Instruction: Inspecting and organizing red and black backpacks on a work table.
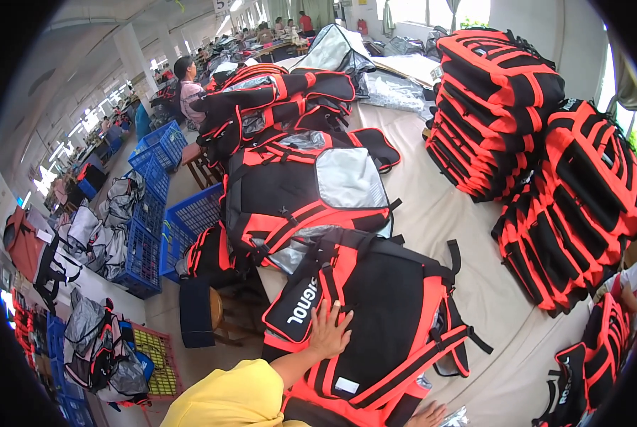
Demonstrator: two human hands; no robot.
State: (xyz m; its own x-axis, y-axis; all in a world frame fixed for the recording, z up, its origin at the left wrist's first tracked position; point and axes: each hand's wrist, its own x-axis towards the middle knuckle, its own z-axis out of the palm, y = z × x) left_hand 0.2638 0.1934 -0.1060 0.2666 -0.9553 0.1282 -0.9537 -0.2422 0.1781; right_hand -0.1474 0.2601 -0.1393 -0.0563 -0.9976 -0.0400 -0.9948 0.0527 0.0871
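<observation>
A black and orange-red backpack (382, 313) lies flat on the cloth-covered table in front of me, its straps and buckle ends spread to the right. My left hand (330, 331), below a yellow sleeve, rests on it with fingers spread, beside the flap with white lettering (297, 309). At the bottom edge, my right hand (426, 415) shows only in part. Its fingers are stretched out beside the bag's lower corner, next to a small piece of silvery material (455, 418). Just beyond lies another such backpack (275, 188) with a grey panel (350, 178) on top.
Tall stacks of finished-looking bags (489, 107) (574, 206) stand on the right of the beige table (411, 192). Blue crates (190, 220), a wooden stool (222, 320) and a yellow-red basket (158, 359) stand to the left. Another person (190, 92) is farther back; someone's arm (631, 299) shows right.
</observation>
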